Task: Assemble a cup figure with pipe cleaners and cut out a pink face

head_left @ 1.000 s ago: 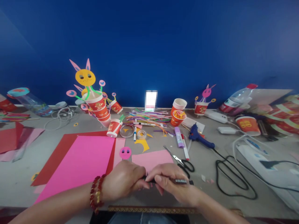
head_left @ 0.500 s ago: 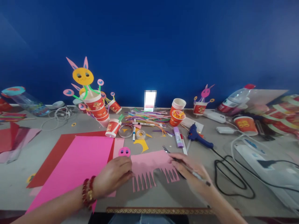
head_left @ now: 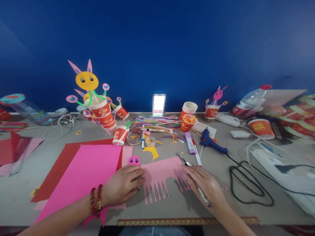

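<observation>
A light pink paper [head_left: 159,171] with pointed cut strips along its near edge lies flat on the table. My left hand [head_left: 124,184] rests at its left end, fingers closed, with a thin dark item partly showing beneath them; what it grips is too hidden to name. At the paper's right end, my right hand [head_left: 203,185] is closed around a pen [head_left: 202,194], and scissors [head_left: 183,159] stick out past its fingertips. Just above my left hand sits a small magenta face cutout [head_left: 134,160].
Magenta sheets [head_left: 81,177] lie at the left. Decorated cups [head_left: 98,109] stand behind them, with pipe cleaners [head_left: 157,123] at the back middle. A blue glue gun [head_left: 211,142], its black cable and a white power strip [head_left: 275,173] are at the right.
The pen in my right hand has swung to a steeper slant, and the scissors show more beyond the fingers. The whole view has shifted slightly. My left hand stays at the paper's left end.
</observation>
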{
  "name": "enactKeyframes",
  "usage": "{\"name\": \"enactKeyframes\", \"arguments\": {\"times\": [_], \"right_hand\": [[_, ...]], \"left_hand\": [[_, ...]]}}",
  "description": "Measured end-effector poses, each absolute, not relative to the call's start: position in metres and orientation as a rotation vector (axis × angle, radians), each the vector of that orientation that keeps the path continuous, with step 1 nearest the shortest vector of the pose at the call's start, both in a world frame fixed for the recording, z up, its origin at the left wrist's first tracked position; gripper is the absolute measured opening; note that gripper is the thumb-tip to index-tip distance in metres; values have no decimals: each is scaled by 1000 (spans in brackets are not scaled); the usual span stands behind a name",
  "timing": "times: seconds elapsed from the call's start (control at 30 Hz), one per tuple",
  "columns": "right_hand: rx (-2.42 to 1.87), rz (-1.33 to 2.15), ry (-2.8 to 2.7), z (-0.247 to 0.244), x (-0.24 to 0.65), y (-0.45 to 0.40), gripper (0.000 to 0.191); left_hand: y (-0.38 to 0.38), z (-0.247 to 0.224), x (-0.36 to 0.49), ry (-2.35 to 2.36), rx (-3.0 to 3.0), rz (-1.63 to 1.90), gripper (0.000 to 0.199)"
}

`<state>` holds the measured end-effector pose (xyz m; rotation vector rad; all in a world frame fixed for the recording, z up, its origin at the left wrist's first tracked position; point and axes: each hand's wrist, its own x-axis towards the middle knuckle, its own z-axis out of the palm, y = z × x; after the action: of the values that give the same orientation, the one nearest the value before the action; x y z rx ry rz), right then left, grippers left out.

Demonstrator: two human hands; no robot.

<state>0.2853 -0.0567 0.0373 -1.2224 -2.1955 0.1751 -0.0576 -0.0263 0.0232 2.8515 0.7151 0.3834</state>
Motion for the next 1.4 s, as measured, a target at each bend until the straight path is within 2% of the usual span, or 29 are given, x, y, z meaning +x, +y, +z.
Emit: {"name": "enactKeyframes", "arguments": {"times": [0.1,0.3,0.43,0.57,0.73,0.9,1.4], "right_hand": [[-1225,344,-2136,43,267,-56,28],[-1158,1008,-1934,50,202,-49,28],[-1160,1176,-1750,40,176,-43,20],[-1173,1212,-1687,29,170,-40,14],[-1171,1077,-1796,21,172,-41,8],[-1174,915,-1888,21,171,-43,10],[-1200,914,-1927,20,170,-42,14]], "left_hand": [[-24,23,-58,681,2840,359,34],[-21,31,-63,638,2809,232,47],[-17,35,-66,573,2799,196,53],[-13,32,-70,563,2777,215,49],[-11,25,-74,548,2733,222,48],[-13,23,-78,581,2724,232,56],[-21,25,-80,651,2752,196,54]]}}
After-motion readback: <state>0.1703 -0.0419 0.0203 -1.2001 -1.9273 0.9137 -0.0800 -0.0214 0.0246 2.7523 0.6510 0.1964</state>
